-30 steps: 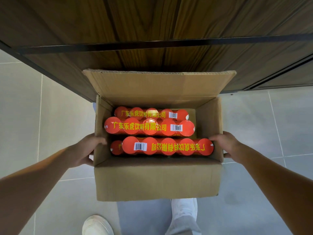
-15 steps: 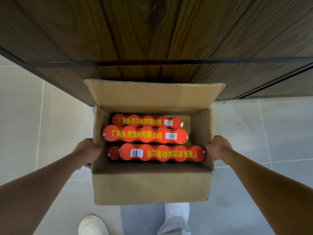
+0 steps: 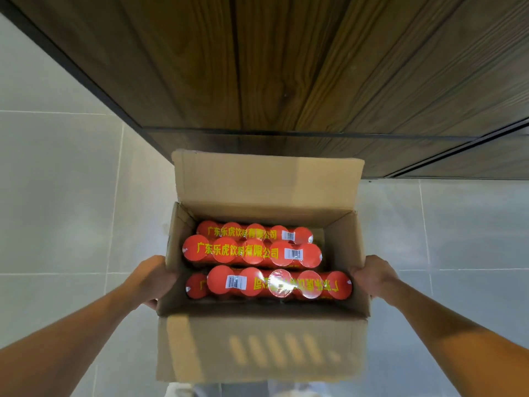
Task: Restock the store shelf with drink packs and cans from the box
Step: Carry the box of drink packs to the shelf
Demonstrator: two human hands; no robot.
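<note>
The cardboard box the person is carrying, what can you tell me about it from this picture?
The cardboard box is plain brown corrugated card, open at the top, its far flap standing up and its near flap folded down toward the camera. It is held level above a grey tiled floor, in front of a dark wood-grain panel. The left hand grips its left wall and the right hand its right wall. Inside lie shrink-wrapped drink packs with round orange tops, yellow lettering and barcode labels, filling most of it.
</note>
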